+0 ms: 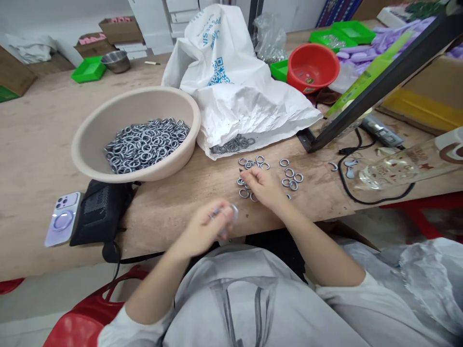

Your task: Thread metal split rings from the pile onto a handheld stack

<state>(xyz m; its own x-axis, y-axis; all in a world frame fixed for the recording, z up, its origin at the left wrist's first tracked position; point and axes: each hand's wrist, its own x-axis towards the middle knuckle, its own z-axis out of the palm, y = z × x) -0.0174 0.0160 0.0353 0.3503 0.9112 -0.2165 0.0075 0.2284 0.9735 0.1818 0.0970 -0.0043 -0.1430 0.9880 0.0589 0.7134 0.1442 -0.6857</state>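
One shirt [289, 308]; left fingers [223, 216] closed round blurred rings [235, 211], seemingly several; right fingers [248, 178] pinched together; one basin [97, 126].

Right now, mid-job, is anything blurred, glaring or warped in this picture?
Head view: the left hand and what looks like rings in it are smeared, probably by motion; head view: the right hand is clearer; head view: the clear cup shows bright reflections; head view: the black post leans steeply, perhaps from lens distortion.

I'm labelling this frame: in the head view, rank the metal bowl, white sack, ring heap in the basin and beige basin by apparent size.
1. White sack
2. Beige basin
3. Ring heap
4. Metal bowl
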